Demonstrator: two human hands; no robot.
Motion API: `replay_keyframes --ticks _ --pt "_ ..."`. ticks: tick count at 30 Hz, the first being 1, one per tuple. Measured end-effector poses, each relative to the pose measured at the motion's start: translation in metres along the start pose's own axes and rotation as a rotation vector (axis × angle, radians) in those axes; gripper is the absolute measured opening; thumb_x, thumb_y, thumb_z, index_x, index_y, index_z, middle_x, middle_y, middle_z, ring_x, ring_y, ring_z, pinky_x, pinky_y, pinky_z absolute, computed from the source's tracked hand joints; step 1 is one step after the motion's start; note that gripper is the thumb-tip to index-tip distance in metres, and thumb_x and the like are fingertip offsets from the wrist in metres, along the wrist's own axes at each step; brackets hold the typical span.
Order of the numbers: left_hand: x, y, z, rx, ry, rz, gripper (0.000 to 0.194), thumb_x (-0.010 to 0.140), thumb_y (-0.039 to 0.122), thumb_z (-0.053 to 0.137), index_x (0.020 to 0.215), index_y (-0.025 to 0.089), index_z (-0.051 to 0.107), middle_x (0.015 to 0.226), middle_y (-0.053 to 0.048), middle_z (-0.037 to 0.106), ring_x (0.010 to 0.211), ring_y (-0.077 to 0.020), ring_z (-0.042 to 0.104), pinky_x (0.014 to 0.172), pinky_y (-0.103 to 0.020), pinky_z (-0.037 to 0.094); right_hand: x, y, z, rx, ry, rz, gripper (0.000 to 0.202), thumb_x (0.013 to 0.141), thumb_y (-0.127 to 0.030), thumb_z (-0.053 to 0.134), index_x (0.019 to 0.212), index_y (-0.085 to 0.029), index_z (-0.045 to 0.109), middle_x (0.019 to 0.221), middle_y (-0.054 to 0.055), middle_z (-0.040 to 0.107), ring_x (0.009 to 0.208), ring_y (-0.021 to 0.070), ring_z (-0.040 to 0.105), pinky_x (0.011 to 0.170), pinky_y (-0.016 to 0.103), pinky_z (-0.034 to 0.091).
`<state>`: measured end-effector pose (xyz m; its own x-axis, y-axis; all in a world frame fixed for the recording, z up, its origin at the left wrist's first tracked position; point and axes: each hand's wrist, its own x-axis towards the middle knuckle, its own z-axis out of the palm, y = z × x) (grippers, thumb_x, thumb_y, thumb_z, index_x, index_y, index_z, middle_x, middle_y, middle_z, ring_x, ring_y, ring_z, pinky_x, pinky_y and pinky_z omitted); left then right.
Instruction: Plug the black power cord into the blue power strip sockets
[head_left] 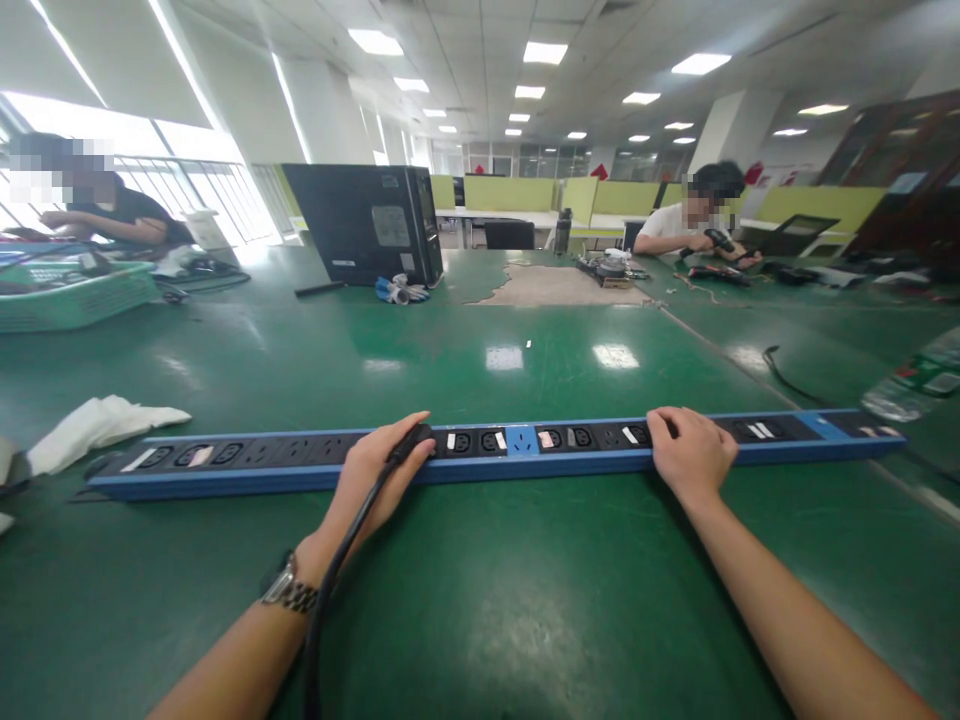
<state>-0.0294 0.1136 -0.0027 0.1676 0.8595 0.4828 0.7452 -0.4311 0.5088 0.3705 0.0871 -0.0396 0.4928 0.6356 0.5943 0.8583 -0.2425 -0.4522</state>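
A long blue power strip [525, 467] with black sockets lies across the green table in front of me. My left hand [372, 468] is closed around a black power plug [421, 436], which is held at the sockets left of the strip's middle. Whether its pins sit in a socket is hidden. From the plug, a thick black cord [337, 570] runs back over my left wrist and down. Fingers curled, my right hand [691, 455] grips the strip right of its middle. Small white labels stick to several sockets, and one socket in the middle is light blue.
Crumpled white paper [105, 430] lies at the left and a plastic bottle [919, 380] at the right. Farther back are a green basket [82, 305], a black computer case [360, 225] and gloves [403, 290]. Two people work across the table.
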Motion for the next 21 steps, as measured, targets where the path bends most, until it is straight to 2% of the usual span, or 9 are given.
replay_keyframes --ticks 2,5,10,14,19,21 --pt "0.003 0.004 0.005 0.025 -0.008 0.043 0.043 0.088 0.05 0.049 0.12 0.024 0.063 0.116 -0.006 0.071 0.105 -0.0242 0.066 0.096 -0.038 0.049 -0.001 0.0 -0.001 0.001 -0.005 -0.003 0.031 0.084 -0.041 0.046 0.081 -0.022 0.07 0.094 0.004 0.071 0.098 0.0231 0.056 0.093 0.04 0.025" --pt "0.008 0.008 0.006 0.052 -0.021 0.031 0.039 0.088 0.049 0.047 0.115 0.025 0.063 0.111 -0.005 0.072 0.101 -0.0234 0.067 0.094 -0.037 0.051 -0.001 0.002 -0.002 0.006 -0.019 -0.022 0.031 0.084 -0.041 0.045 0.082 -0.023 0.07 0.096 0.004 0.07 0.098 0.0228 0.056 0.093 0.04 0.025" --pt "0.005 0.004 -0.002 0.035 -0.026 0.043 0.034 0.088 0.048 0.047 0.109 0.028 0.064 0.109 -0.003 0.072 0.101 -0.0226 0.066 0.095 -0.036 0.05 -0.001 0.004 0.0 0.007 -0.011 -0.021 0.03 0.084 -0.041 0.046 0.083 -0.023 0.07 0.096 0.004 0.07 0.099 0.023 0.055 0.092 0.041 0.025" --pt "0.004 0.001 0.002 0.061 -0.025 0.041 0.036 0.089 0.047 0.046 0.111 0.025 0.063 0.112 -0.005 0.071 0.104 -0.0233 0.065 0.097 -0.038 0.049 0.0 0.004 0.001 0.011 -0.013 -0.013 0.03 0.084 -0.041 0.046 0.083 -0.023 0.07 0.096 0.004 0.07 0.1 0.0233 0.056 0.093 0.041 0.024" --pt "0.001 -0.004 0.003 0.076 -0.07 0.109 0.035 0.089 0.047 0.049 0.111 0.024 0.063 0.112 -0.006 0.071 0.106 -0.0247 0.064 0.1 -0.039 0.046 0.0 0.004 0.001 -0.001 -0.006 -0.017 0.035 0.086 -0.043 0.043 0.082 -0.022 0.07 0.096 0.005 0.071 0.101 0.0234 0.056 0.093 0.04 0.024" --pt "0.002 0.002 0.003 0.011 -0.002 0.045 0.035 0.089 0.047 0.049 0.112 0.024 0.062 0.11 -0.005 0.071 0.102 -0.0235 0.065 0.096 -0.038 0.048 0.0 0.004 0.001 -0.015 -0.005 -0.021 0.036 0.087 -0.044 0.042 0.081 -0.022 0.069 0.095 0.005 0.071 0.101 0.0232 0.056 0.093 0.04 0.025"
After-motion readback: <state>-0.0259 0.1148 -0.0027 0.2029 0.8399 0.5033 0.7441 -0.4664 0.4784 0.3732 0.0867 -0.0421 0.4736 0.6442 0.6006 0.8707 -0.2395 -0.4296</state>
